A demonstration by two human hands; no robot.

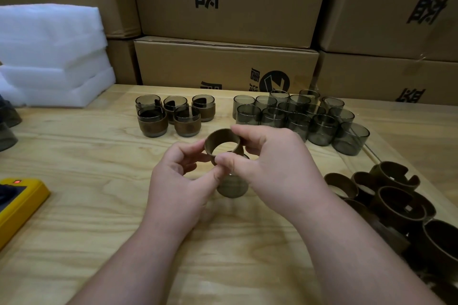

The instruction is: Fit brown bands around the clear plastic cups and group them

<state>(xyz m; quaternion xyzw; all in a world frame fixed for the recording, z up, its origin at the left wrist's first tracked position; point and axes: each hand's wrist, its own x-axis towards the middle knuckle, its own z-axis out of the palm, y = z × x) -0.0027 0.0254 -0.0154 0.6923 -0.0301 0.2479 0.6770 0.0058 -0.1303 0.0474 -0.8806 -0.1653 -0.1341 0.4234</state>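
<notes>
A brown band [219, 137] is held up over the middle of the wooden table [99, 161]. My right hand [270, 163] pinches its right side between thumb and fingers, and my left hand [181, 181] pinches its left edge. Under the hands a clear cup [233, 184] shows; who holds it I cannot tell. Several banded cups [173, 115] stand grouped at the back centre. Several bare clear cups [300, 116] cluster at the back right. A pile of loose brown bands [396, 200] lies at the right.
Stacked cardboard boxes [228, 7] wall off the back of the table. White foam sheets [49, 57] are piled at the back left. A yellow device [17, 203] lies at the left edge, with more dark cups [7, 121] above it.
</notes>
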